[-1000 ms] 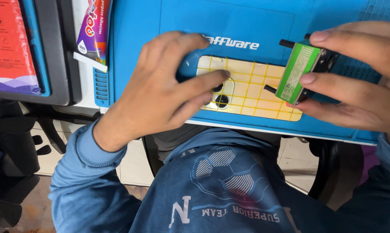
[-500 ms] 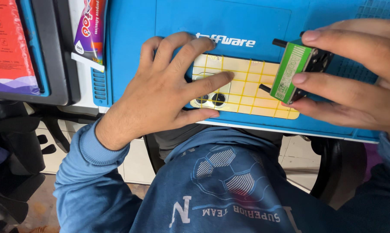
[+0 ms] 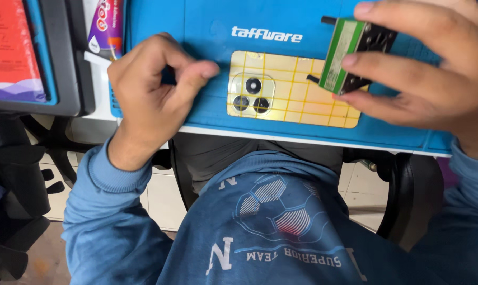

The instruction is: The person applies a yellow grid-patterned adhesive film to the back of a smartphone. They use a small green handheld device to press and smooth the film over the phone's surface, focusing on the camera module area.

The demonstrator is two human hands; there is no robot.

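Looking down from the head camera, I see the gold phone [image 3: 292, 89] lying face down on the blue mat [image 3: 207, 63], its long axis running left to right along the near edge of the mat, camera cluster at its left end. A yellow grid of lines covers its back.

My right hand [image 3: 424, 79] is the nearer one: it overlaps the phone's right end and is pinched shut on the green-and-black tool [image 3: 352, 55], thumb on one side and fingers on the other. The tool stands tilted over the phone's upper right corner; whether its lower edge touches the phone I cannot tell.

My left hand [image 3: 154, 84] sits just beside the phone's left end, loosely curled, thumb and forefinger drawn close together with nothing that I can make out between them. It hovers over the mat, apart from the phone, so the phone lies to its right, between the two hands.

Off to the left, a black tray [image 3: 70, 58] holds a red packet [image 3: 12, 47], and a purple-and-white packet [image 3: 107, 26] lies at the mat's left edge.
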